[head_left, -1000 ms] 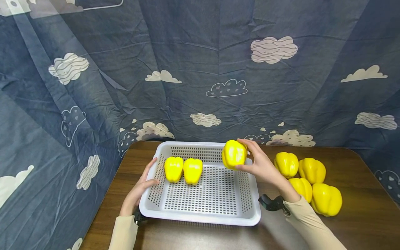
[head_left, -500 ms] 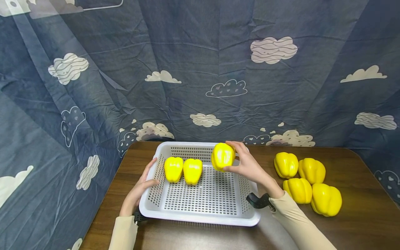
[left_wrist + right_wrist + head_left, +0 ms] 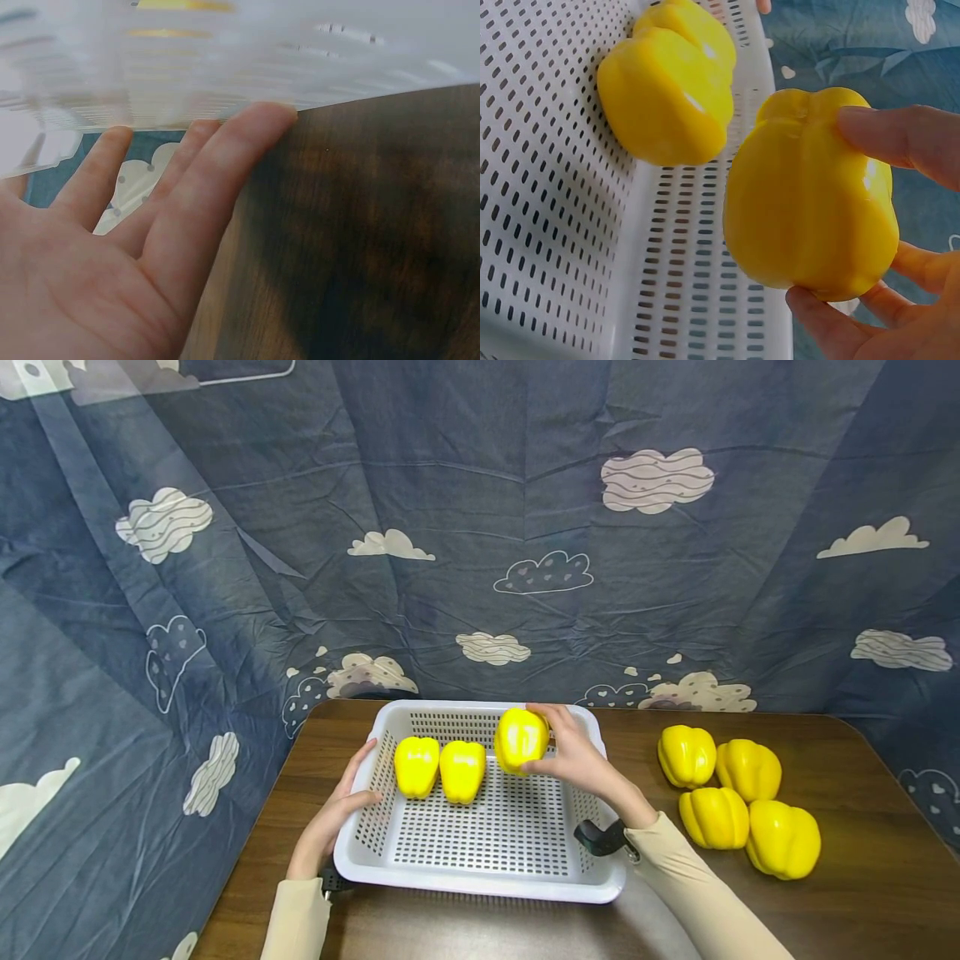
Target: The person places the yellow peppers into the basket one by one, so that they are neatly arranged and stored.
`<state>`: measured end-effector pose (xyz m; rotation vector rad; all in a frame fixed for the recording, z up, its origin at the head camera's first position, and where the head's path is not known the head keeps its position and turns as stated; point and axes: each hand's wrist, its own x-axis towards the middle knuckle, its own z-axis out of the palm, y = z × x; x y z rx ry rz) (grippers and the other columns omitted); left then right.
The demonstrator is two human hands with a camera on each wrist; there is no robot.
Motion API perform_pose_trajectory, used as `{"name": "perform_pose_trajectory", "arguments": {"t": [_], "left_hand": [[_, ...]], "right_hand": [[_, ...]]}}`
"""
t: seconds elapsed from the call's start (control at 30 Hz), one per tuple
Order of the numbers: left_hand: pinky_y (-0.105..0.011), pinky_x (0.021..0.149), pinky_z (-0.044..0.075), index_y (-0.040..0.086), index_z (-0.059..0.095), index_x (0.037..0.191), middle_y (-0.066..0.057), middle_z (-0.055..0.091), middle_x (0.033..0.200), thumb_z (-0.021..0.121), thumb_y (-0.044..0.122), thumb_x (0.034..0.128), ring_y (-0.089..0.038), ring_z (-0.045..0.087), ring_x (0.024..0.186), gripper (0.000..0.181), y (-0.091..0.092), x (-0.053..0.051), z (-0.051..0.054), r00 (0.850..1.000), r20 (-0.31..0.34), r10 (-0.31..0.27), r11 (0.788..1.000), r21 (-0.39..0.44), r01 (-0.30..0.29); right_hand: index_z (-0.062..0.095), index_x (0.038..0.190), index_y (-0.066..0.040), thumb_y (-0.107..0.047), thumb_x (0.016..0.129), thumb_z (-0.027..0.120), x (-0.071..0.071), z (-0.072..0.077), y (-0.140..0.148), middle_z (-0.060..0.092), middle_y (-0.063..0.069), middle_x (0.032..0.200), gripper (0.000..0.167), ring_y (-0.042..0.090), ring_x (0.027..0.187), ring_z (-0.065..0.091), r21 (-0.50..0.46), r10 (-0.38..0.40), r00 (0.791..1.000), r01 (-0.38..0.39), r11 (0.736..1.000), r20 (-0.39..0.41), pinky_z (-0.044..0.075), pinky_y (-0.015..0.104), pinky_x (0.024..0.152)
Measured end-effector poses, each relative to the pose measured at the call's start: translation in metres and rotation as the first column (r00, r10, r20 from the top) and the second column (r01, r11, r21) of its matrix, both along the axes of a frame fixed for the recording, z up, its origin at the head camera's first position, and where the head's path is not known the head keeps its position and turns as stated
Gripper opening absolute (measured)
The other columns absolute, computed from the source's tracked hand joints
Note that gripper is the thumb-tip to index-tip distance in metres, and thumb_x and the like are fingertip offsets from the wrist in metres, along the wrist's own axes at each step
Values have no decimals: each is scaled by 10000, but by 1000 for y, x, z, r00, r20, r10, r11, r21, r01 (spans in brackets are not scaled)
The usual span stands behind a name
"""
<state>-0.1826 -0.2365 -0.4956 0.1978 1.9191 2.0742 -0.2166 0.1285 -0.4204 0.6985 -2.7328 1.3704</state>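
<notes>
A white perforated plastic basket (image 3: 480,852) sits on the table, with two yellow bell peppers (image 3: 417,767) (image 3: 462,772) side by side at its left. My left hand (image 3: 333,814) holds the basket's left side, its thumb over the rim. In the left wrist view, fingers (image 3: 225,169) of that hand touch the outer wall from below. My right hand (image 3: 576,760) grips another yellow bell pepper (image 3: 521,741) between thumb and fingers, above the basket floor and right of the two peppers. The right wrist view shows this held pepper (image 3: 810,199) apart from the others.
Several yellow bell peppers (image 3: 716,818) stand grouped on the brown wooden table (image 3: 862,868) right of the basket. A dark blue cloth (image 3: 480,527) with cloud prints hangs behind the table and along its left. Black straps are on both wrists.
My right hand has moved left and slightly down with the held bell pepper, from the basket's right rim toward the two peppers inside. The left hand and basket stay put.
</notes>
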Motion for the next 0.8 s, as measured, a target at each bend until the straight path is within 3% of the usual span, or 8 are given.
{"name": "perform_pose_trajectory", "arguments": {"t": [0.5,0.8], "left_hand": [[-618,876,382,319,80,1527,-113,4,1573,452,-12,865,-524,230,1303,829,-1,0,-1,1000,2,-12,1000,15,12],[-616,879,379,324,89,1527,-105,6,1572,452,-7,869,-517,229,1307,821,-1,-1,-1,1000,-3,-9,1000,9,9]], "right_hand": [[413,1367,37,-121,661,819,-6,-13,-15,401,255,1334,829,401,1149,480,131,-7,1000,4,991,22,392,542,938],[419,1353,41,-86,631,816,-9,-20,-20,395,251,1342,833,398,1162,469,143,-11,997,1,990,70,386,536,950]]}}
